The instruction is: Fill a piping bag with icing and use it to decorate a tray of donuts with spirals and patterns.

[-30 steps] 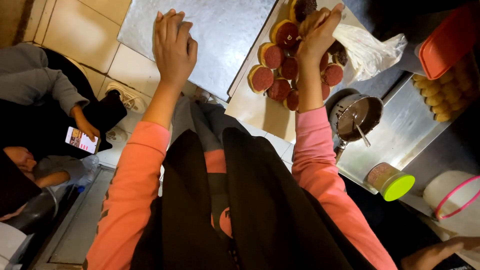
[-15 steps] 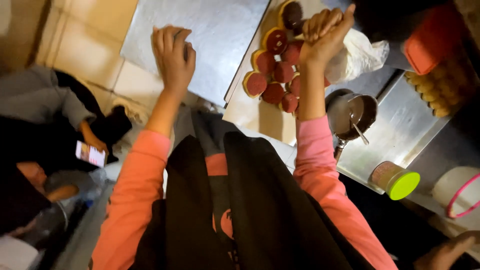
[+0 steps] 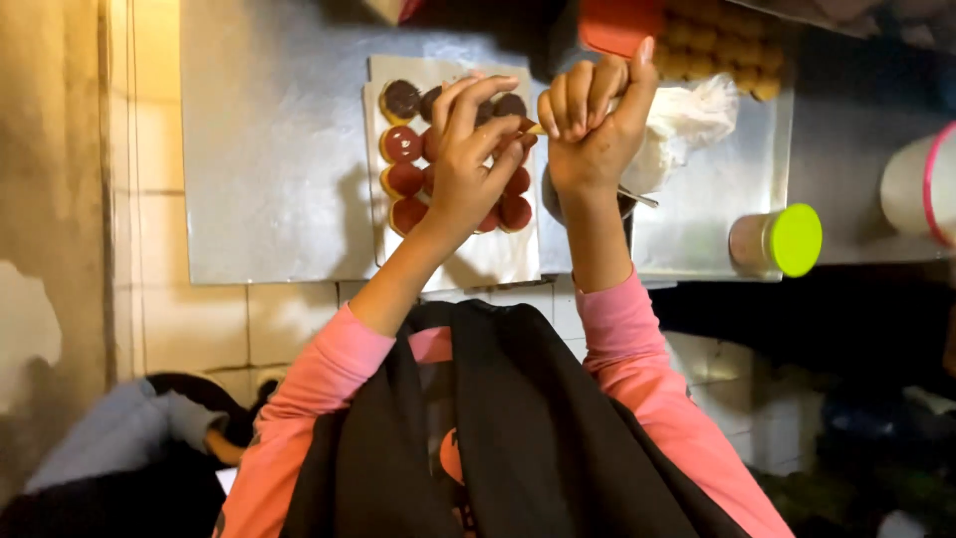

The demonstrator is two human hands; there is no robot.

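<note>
Both hands are raised close together above the metal counter (image 3: 269,149), almost touching at the fingertips. Her left hand (image 3: 468,164) has its fingers curled and pinched on one end of a thin, pale stick (image 3: 535,128), which bridges the small gap to the other hand. That right hand (image 3: 593,125) is clenched in a loose fist around the stick's other end, the little finger poking up.

Directly beneath the left hand lies a white sheet (image 3: 478,261) carrying rows of small round tarts (image 3: 402,179), most with a dark red filling and a couple at the far end nearly black. The hand hides several of them.

Under the right hand sits a metal bowl (image 3: 625,204), mostly covered by the wrist, with a utensil handle (image 3: 637,196) sticking out of it. Just beyond is a crumpled white plastic bag (image 3: 687,115). Farther along the counter lies a tub with a bright green lid (image 3: 795,239) on its side, and at the far edge a tray of small golden pastry shells (image 3: 722,45) beside a red container (image 3: 617,25). A white bucket with a pink rim (image 3: 921,184) stands off to the side.

Pink sleeves (image 3: 637,359) and a black apron (image 3: 518,438) fill the near view.
</note>
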